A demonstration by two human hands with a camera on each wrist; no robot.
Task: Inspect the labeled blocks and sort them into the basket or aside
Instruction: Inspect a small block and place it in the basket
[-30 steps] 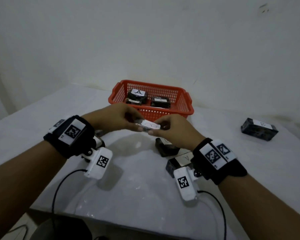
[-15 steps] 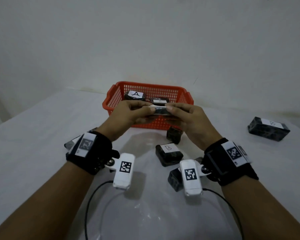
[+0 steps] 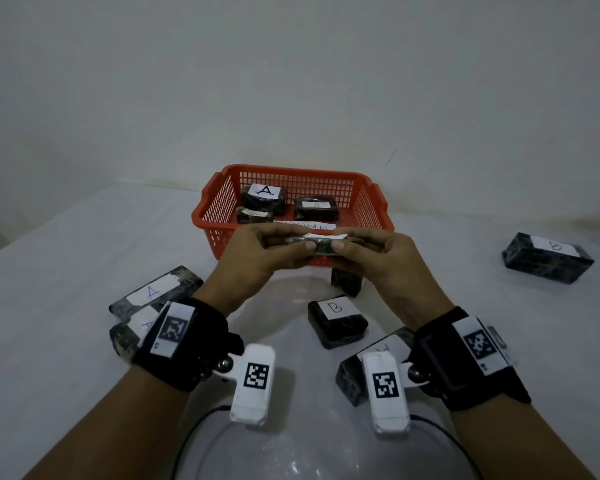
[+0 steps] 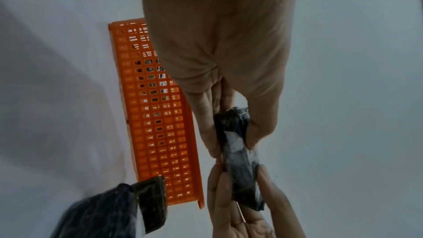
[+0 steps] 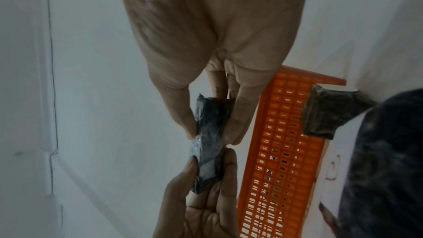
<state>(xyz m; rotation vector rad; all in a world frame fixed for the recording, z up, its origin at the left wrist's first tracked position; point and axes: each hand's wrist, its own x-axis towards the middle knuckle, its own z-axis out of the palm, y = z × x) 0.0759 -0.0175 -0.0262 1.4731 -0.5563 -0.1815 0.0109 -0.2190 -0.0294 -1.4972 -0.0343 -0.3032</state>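
Head view: red basket (image 3: 373, 206) holding three dark blocks, two labeled A; bare table (image 3: 465, 341) to its right, B block (image 3: 548, 263) near that edge. Left hand (image 3: 253, 258) and right hand (image 3: 388, 261) both pinching held block (image 3: 317, 244) before basket.

Left wrist: thumb and fingers (image 4: 206, 124) clamping block's end.

Right wrist: same pinch, basket beside.

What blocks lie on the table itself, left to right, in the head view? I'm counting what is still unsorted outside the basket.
Block labeled A → second A block just below it → block labeled B → far-right block. Left out: the small block behind the hands and the one under the right wrist.
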